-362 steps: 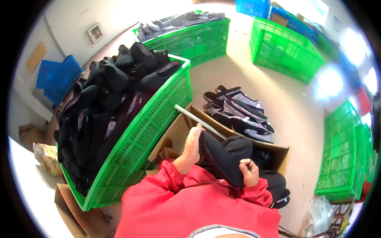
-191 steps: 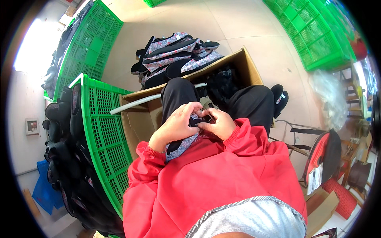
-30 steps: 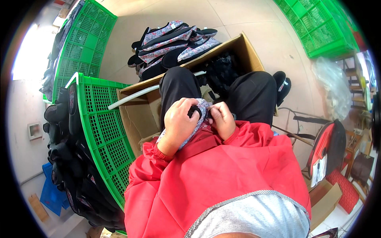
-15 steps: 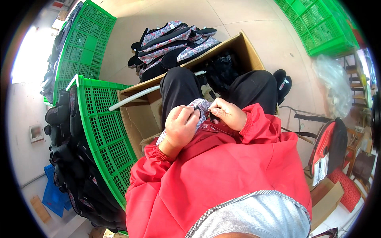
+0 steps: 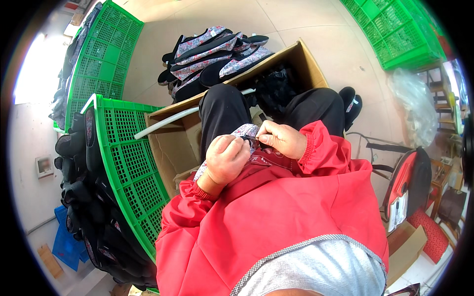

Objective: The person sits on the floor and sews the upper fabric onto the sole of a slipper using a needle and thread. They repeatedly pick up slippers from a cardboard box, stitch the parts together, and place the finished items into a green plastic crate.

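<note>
We have a floral shoe upper (image 5: 240, 134) in our lap, resting on the left thigh just above the hem of the red jacket (image 5: 276, 207); our left hand (image 5: 226, 159) is curled over it, fingers closed around the patterned fabric, while our right hand (image 5: 280, 139) pinches its dark edge between thumb and forefinger, closed tight on it; what the fingertips grip beyond that edge is too small to tell. We judge this piece to be mid-handling, not yet set aside; a pile of like floral pieces (image 5: 212, 54) lies on the floor beyond the cardboard box (image 5: 306, 59), which looks like work already through our hands, though we cannot be sure; the green crate (image 5: 126, 167) at our left holds many black pieces (image 5: 84, 197), which look to be what is left.

Room is tight; the crate wall stands just beside our left elbow, and the box's open flap and a white rod (image 5: 168, 121) along its rim lie close before our knees; the right side is freer up to a red chair (image 5: 405, 182); bare floor opens only past the box, toward the further green crates (image 5: 395, 29).
</note>
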{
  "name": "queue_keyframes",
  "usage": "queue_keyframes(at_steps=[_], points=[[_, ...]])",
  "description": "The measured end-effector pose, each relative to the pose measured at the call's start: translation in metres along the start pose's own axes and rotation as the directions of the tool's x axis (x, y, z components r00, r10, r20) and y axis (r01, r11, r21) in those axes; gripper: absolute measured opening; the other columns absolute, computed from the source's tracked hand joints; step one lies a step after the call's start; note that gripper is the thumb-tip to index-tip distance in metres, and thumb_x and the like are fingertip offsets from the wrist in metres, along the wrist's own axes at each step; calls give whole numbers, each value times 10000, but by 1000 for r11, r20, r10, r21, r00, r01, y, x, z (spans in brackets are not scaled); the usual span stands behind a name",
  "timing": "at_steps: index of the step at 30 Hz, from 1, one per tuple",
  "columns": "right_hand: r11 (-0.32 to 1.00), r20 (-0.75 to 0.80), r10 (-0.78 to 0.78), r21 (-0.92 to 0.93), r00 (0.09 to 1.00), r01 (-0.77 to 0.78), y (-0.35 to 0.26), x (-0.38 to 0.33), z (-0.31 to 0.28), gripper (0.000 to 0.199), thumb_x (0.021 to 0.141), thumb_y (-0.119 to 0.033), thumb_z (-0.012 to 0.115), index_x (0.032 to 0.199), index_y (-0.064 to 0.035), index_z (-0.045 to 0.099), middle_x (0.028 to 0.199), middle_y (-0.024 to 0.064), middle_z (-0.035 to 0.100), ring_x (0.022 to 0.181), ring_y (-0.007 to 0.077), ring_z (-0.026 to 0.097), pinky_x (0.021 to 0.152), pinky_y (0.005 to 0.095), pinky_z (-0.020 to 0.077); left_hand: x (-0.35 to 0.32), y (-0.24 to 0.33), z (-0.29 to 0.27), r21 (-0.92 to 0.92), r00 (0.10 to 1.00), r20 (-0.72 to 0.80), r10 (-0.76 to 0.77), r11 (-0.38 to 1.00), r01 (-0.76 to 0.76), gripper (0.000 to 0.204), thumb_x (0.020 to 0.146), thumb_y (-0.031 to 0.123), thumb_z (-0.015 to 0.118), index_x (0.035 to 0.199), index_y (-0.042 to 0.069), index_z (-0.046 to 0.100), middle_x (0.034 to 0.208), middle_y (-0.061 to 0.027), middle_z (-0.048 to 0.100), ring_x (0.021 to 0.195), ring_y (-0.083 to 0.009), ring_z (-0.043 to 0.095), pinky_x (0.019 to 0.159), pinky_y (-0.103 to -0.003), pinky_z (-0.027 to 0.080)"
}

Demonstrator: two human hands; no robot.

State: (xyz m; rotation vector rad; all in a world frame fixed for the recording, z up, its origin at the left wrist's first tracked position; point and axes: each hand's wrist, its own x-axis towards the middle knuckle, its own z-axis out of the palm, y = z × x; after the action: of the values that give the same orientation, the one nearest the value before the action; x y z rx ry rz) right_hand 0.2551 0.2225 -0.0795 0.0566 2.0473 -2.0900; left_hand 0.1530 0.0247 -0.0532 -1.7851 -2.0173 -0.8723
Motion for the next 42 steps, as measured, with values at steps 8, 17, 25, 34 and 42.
queue_keyframes(at_steps=[8,17,25,34,42], points=[[987,-12,-36,-159,999,34,0,3,-1,183,1021,-226,524,1024,-46,557,760,51,595,669,135,574,639,283,460,2,0,-1,44,1000,10,19,999,-19,154,652,88,668,804,63,663,858,-31,570,794,-185,585,693,-318,519],[997,10,-7,-75,1000,7,-4,3,-2,198,1033,-237,502,1012,-48,558,751,38,584,661,120,551,623,271,439,4,1,1,6,999,-8,34,999,-34,174,647,64,674,812,8,673,811,-60,578,750,-224,597,639,-345,501],[1000,-3,3,-13,1000,-3,-6,4,0,212,1032,-257,507,998,-55,560,738,27,571,651,98,526,605,255,422,1,0,2,40,999,9,35,999,-36,171,644,82,667,812,51,669,844,-39,573,789,-196,591,683,-328,518],[994,-58,-25,-112,998,19,-3,3,1,208,1023,-271,524,987,-69,560,690,18,568,598,95,519,565,262,415,0,-1,2,50,999,31,35,998,-36,157,656,101,661,811,77,657,882,-33,572,819,-189,593,713,-328,524],[996,-89,10,-87,996,-18,-3,-1,0,196,1025,-255,520,973,-69,553,701,13,570,605,88,532,562,253,427,1,2,2,52,998,41,44,998,-46,142,669,110,668,808,85,653,871,-26,575,819,-188,597,712,-326,521]])
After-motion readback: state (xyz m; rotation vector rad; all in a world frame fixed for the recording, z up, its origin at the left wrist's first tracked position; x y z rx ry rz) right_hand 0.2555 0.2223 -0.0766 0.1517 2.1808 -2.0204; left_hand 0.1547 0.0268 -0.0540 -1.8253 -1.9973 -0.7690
